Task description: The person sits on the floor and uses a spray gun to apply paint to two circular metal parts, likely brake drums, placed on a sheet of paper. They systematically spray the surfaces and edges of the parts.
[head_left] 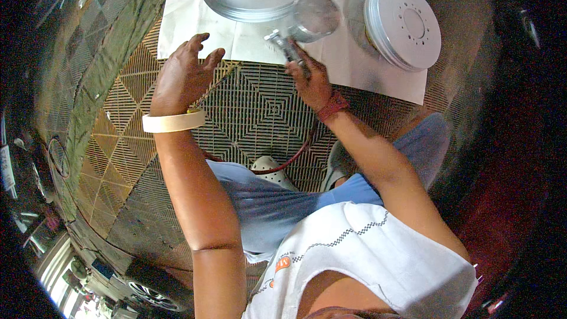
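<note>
My right hand (313, 82) is wrapped round the handle of a spray gun (287, 47). Its cup (318, 19) looks cloudy and blurred, and the metal nozzle end points left. Just beyond the gun lies a silver-grey brake drum (260, 0), flat with its holed face up and cut off by the top edge. A second brake drum (407, 26), also silver-grey, rests to the right. Both are on a large white sheet (339, 62). My left hand (186, 77) hovers near the sheet's near left edge, fingers apart and holding nothing.
Slatted plastic floor tiles (260, 106) lie under the sheet. A dark red hose (292, 162) curves below my right hand near my shoe (269, 168). A green cloth strip (97, 88) runs along the left. A car wheel (155, 295) shows at lower left.
</note>
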{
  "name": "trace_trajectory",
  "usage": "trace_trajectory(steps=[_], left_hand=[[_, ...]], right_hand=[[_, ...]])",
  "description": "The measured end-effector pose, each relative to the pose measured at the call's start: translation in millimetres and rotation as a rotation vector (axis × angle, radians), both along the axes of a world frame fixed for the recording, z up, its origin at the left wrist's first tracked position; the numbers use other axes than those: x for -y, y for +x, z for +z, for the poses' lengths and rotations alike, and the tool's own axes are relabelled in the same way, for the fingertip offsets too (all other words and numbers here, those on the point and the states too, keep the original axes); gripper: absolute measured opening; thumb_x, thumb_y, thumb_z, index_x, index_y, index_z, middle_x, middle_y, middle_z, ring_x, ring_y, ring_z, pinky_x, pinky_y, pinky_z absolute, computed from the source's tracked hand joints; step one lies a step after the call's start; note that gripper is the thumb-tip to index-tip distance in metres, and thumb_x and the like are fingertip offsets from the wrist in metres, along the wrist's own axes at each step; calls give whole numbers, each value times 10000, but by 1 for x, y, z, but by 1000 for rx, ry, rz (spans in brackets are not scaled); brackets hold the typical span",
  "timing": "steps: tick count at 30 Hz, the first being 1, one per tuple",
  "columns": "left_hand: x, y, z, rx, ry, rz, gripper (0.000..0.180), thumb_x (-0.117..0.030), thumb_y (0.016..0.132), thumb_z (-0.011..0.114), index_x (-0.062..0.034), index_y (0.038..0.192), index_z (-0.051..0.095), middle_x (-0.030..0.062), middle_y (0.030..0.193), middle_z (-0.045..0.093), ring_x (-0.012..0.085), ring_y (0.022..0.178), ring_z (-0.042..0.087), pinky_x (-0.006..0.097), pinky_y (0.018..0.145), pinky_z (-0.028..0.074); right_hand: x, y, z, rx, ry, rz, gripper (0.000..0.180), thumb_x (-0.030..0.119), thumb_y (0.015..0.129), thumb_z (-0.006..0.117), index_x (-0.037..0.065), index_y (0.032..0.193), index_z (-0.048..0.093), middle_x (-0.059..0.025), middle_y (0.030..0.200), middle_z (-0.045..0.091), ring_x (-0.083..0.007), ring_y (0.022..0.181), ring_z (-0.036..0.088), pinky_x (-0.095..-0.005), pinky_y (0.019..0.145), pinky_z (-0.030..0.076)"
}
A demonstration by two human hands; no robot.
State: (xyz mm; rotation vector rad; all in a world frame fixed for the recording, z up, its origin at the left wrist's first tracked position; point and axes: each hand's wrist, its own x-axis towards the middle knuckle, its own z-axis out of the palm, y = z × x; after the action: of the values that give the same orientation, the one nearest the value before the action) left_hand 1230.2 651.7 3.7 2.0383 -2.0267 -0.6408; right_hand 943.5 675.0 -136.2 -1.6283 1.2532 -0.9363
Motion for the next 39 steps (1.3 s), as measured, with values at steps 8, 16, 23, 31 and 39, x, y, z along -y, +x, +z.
trace_trajectory(steps=[8,16,23,31,39], left_hand=[[4,-19,3,73,36,-46,503,-366,1002,676,-79,1402,576,245,1241,695,363,1083,718,440,908,569],[7,-45,8,60,113,-33,551,-418,993,657,-14,1362,594,276,1278,666,420,1153,670,477,973,531],[15,-68,10,110,233,-45,559,-421,1002,637,-22,1387,575,293,1299,645,467,1198,627,491,1003,507],[-10,-62,-27,-280,377,69,522,-359,970,690,-2,1341,601,262,1259,677,422,1171,657,486,974,529],[-70,-155,45,225,358,-78,445,-402,1003,629,-39,1258,666,220,1140,722,422,1090,666,501,984,486]], right_hand=[[7,-34,-51,-15,-75,-139,439,178,1084,502,102,1517,516,-106,877,718,-157,755,645,-325,775,550],[82,-101,-60,80,-84,-305,423,200,1094,498,77,1497,532,-67,820,697,-132,700,611,-310,745,550],[129,-141,-40,39,-141,-338,413,353,1095,486,18,1289,631,-103,983,771,-200,855,756,-330,745,588],[187,-177,44,187,272,-302,735,666,1002,458,-17,988,729,-186,816,751,-303,760,761,-433,705,594],[283,-203,81,67,199,-188,645,594,1033,457,37,770,651,-98,634,649,-218,490,614,-367,473,487]])
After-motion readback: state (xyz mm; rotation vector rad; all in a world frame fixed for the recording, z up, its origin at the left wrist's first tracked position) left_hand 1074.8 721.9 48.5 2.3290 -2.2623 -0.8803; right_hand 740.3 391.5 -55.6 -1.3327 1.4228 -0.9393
